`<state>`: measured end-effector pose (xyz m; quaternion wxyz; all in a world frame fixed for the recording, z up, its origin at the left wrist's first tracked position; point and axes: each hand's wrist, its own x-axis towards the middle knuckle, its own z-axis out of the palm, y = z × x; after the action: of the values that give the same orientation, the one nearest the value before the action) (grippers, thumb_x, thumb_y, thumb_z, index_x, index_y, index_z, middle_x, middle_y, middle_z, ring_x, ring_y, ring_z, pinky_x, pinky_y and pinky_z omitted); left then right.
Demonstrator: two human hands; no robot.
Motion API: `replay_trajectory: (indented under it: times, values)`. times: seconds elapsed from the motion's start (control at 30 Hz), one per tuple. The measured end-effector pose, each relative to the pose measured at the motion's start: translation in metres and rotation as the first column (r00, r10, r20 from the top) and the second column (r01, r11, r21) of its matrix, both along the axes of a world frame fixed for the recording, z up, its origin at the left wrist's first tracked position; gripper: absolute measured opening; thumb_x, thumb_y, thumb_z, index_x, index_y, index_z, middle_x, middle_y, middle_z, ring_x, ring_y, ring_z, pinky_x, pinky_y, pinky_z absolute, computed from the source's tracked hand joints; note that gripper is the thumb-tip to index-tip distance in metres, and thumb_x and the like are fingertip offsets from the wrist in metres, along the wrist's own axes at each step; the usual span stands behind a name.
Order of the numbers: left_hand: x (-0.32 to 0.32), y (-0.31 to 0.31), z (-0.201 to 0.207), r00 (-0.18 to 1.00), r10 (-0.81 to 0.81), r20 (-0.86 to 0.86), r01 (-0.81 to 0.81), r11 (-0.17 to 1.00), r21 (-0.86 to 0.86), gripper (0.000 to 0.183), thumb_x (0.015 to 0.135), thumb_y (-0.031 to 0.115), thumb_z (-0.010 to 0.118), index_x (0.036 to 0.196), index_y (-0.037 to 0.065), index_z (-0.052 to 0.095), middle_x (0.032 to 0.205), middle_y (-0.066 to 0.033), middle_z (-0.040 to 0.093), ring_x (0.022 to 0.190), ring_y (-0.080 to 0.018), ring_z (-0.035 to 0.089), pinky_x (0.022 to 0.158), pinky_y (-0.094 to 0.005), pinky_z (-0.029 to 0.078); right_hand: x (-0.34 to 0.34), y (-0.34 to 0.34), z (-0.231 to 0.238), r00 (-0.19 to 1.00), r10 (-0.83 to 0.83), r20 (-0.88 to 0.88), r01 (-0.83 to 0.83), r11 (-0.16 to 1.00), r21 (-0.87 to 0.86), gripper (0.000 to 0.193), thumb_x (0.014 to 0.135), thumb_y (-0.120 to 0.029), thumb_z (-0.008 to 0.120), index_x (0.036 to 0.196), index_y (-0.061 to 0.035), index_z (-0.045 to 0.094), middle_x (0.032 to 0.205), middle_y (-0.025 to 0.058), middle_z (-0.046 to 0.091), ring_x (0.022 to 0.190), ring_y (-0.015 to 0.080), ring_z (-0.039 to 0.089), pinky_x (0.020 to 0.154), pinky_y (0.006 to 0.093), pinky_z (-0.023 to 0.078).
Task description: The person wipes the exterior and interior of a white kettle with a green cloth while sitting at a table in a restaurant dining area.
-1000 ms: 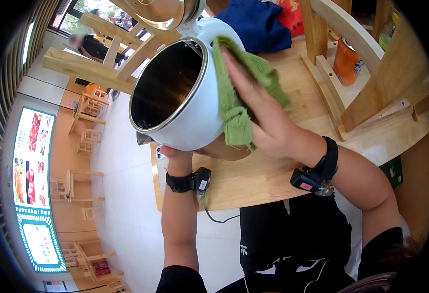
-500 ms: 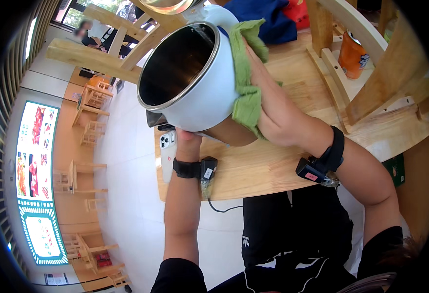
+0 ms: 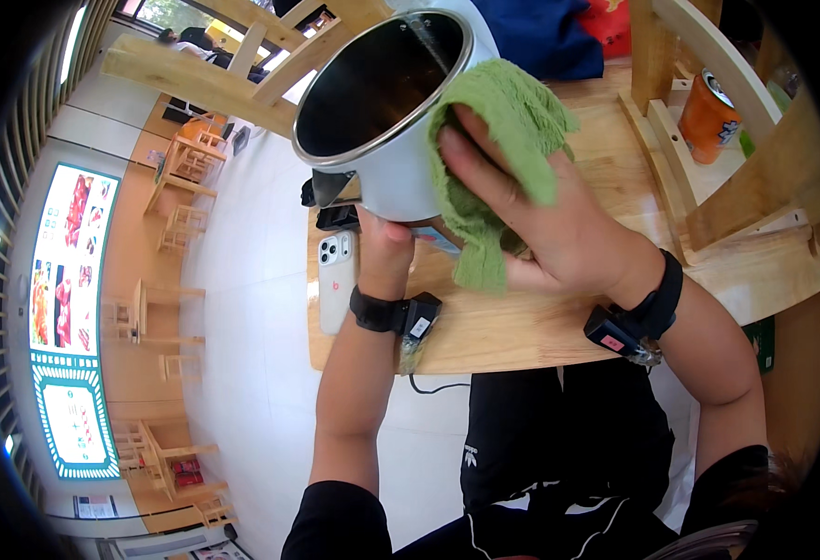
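Note:
A pale blue-white electric kettle [image 3: 400, 187] with a dark, steel-rimmed inside is held tilted above the table, its mouth open toward me. A small dark metal piece, perhaps its spout, juts from the rim's lower left. From beneath, my left hand [image 3: 387, 245] grips the kettle; its thumb shows, while most of its fingers are hidden behind the body. My right hand [image 3: 550, 210] presses a crumpled green cloth [image 3: 512, 103] against the kettle's right side, its fingers bent into the folds. Both wrists wear black straps with small boxes.
Below is a wooden table [image 3: 512, 327] carrying a white phone [image 3: 337, 289] at its left edge. Upturned wooden stools [image 3: 764, 201] flank the kettle, an orange can [image 3: 708, 117] inside the right one. Dark blue fabric [image 3: 545, 37] lies at the back.
The kettle has moved up and slightly right in view. My right hand has slid the cloth from the kettle's far right side toward its near side, with more fingers now showing.

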<state>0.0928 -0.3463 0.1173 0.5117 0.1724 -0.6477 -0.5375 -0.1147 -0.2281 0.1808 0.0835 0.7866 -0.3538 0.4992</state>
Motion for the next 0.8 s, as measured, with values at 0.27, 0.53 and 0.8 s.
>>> replay_trajectory:
  times: [0.27, 0.53, 0.8]
  values:
    - [-0.014, 0.009, 0.01, 0.994, 0.009, -0.113, -0.004, 0.999, 0.047, 0.121, 0.063, 0.069, 0.086, 0.148, -0.001, 0.037, 0.142, -0.011, 0.053, 0.129, -0.0226, 0.054, 0.109, -0.0393, 0.045, 0.001, 0.003, -0.001, 0.993, -0.046, -0.11, 0.046, 0.999, -0.003, 0.088, 0.07, -0.032, 0.08, 0.15, -0.0101, 0.051, 0.145, 0.0141, 0.055, 0.13, 0.0368, 0.054, 0.111, 0.0488, 0.038]
    - [0.001, -0.01, -0.022, 0.975, 0.1, 0.201, -0.127, 0.984, 0.127, 0.074, 0.082, 0.031, 0.085, 0.137, 0.0, 0.047, 0.127, -0.0106, 0.063, 0.114, -0.0205, 0.063, 0.101, -0.0367, 0.05, 0.013, 0.008, -0.01, 0.985, -0.104, -0.139, 0.104, 0.995, -0.011, 0.057, 0.071, -0.034, 0.076, 0.126, -0.0192, 0.071, 0.127, 0.0048, 0.065, 0.118, 0.0286, 0.059, 0.105, 0.0451, 0.043]
    - [-0.007, -0.002, -0.01, 0.998, 0.06, -0.012, -0.057, 0.984, 0.172, 0.069, 0.085, 0.018, 0.081, 0.14, 0.001, 0.043, 0.13, -0.0113, 0.062, 0.115, -0.0197, 0.062, 0.1, -0.0358, 0.05, 0.016, 0.013, -0.013, 0.976, -0.125, -0.179, 0.117, 0.992, -0.055, 0.034, 0.074, -0.035, 0.077, 0.102, -0.0166, 0.076, 0.109, -0.0006, 0.068, 0.098, 0.0186, 0.064, 0.086, 0.0309, 0.052]
